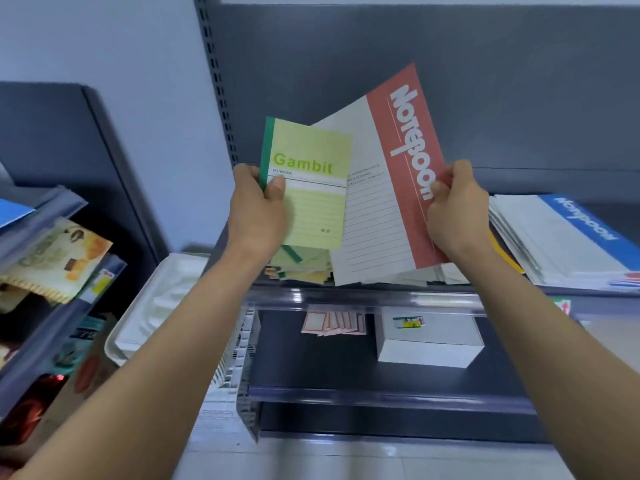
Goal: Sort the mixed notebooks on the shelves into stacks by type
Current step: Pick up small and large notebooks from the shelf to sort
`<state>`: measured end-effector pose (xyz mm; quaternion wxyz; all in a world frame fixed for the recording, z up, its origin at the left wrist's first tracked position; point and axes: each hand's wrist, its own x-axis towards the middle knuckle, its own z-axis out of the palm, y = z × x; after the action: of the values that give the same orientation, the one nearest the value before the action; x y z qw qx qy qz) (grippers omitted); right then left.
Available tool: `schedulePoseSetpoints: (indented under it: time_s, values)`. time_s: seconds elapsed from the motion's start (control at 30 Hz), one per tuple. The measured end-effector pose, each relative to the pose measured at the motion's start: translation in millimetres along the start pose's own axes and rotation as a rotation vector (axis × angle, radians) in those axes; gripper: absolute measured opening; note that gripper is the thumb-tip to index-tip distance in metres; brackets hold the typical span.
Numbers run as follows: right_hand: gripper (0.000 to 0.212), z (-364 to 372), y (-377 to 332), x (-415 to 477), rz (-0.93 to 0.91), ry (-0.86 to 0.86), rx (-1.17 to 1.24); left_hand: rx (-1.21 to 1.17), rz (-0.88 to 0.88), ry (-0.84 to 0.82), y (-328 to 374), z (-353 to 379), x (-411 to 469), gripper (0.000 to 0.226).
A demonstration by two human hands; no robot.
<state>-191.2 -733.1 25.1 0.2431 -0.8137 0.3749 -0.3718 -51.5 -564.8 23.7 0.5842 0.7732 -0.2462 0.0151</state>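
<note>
Green Gambit notebook (311, 188) pinched in left hand (258, 209), red Notebook (391, 188) pinched in right hand (457, 209), both mid-frame above mixed pile (304, 266). Risk: edge-only pinch lets red one slip.

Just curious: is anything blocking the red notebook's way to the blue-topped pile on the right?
Nothing visible does. The right hand holds the red notebook above the shelf; the blue-topped pile lies uncovered just right of it.

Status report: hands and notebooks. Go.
Left hand grips green notebook. Right hand pinches red notebook. Both raised over mixed pile. Path clear.
</note>
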Motion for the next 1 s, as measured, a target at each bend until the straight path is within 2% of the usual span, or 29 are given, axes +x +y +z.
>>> schedulePoseSetpoints:
  time_s: [0.2, 0.5, 0.6, 0.73, 1.0]
  values:
    - [0.017, 0.9, 24.0, 32.5, 0.06, -0.02, -0.018, 0.012, -0.007, -0.052, 3.4, 40.8, 26.0, 0.01]
    - [0.003, -24.4, 58.7, 58.8, 0.12, 0.132, -0.095, -0.079, 0.059, -0.198, 18.0, 103.9, 62.4, 0.009]
    - [0.012, -35.3, 74.7, 65.5, 0.168, 0.168, -0.099, -0.096, 0.079, -0.266, 25.4, 128.3, 63.6, 0.008]
    - [0.012, -46.9, 99.5, 77.4, 0.183, 0.191, -0.105, -0.101, 0.093, -0.313, 35.3, 160.2, 61.5, 0.008]
    - [0.02, -97.3, 182.2, 117.5, 0.195, 0.164, -0.103, -0.073, 0.035, -0.274, 58.9, 244.8, 35.3, 0.006]
